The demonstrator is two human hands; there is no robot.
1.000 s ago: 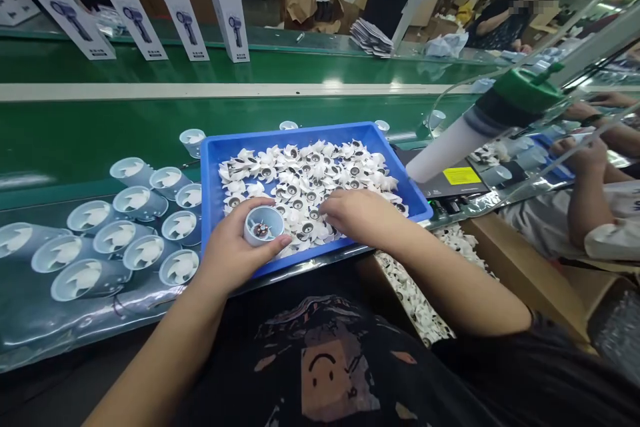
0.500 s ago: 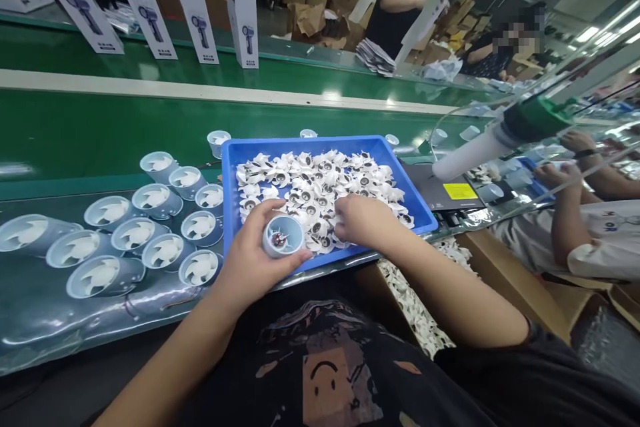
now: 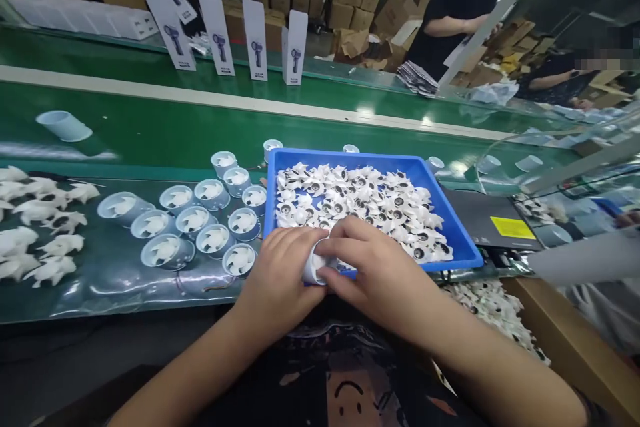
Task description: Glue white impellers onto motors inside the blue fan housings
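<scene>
My left hand (image 3: 280, 273) is wrapped around a light blue fan housing (image 3: 309, 271), tilted with its mouth toward my right hand (image 3: 363, 257). The fingers of my right hand are bent in a pinch at that mouth, on a white fan blade (image 3: 320, 263) that they partly cover. Just beyond both hands lies a blue tray (image 3: 460, 245) full of loose white fan blades (image 3: 367, 197) with dark round hubs. To the left stand several light blue housings (image 3: 167, 250) with white blades seated inside.
Loose white blades (image 3: 50, 200) lie at the far left. Behind the tray runs a green conveyor belt (image 3: 190, 123) carrying housings. White printed boxes (image 3: 257, 47) stand across it, near other people. A dark flat box (image 3: 483, 220) and a carton of blades (image 3: 495, 310) are at right.
My right hand has come out of the tray to the housing in my left hand, bringing a white blade to its mouth. The view has swung left.
</scene>
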